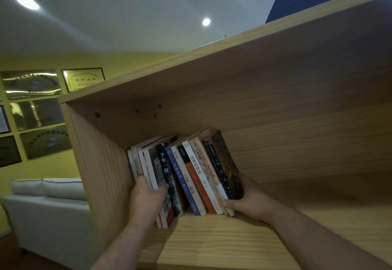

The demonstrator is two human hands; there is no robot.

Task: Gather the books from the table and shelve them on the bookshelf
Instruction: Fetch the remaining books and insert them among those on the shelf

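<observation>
— Standing where, the books (pixel 191 170)?
— On the shelf (pixel 222 244), one row at its left end, spines outward. The row runs about parallel to the side wall. Whether the end book touches that wall: cannot tell.
— Left hand (pixel 146 197)?
— At the row's left end. Fingers curled round the pale outer books, tips hidden behind them. Thumb lies across a black spine. Grip is on several books at once.
— Right hand (pixel 248 201)?
— At the row's right end. Fingers pressed together against the dark cover of the last book, thumb set low on the spines beside it. The two hands hold the row between them.
— Base of the row?
— Lower edges sit at the board; contact under the left hand is hidden.
— Surroundings?
— White sofa (pixel 42 206) to the left of the shelf, framed plaques (pixel 83 78) on the yellow wall above it, two lamps (pixel 27 2) lit in the ceiling.
</observation>
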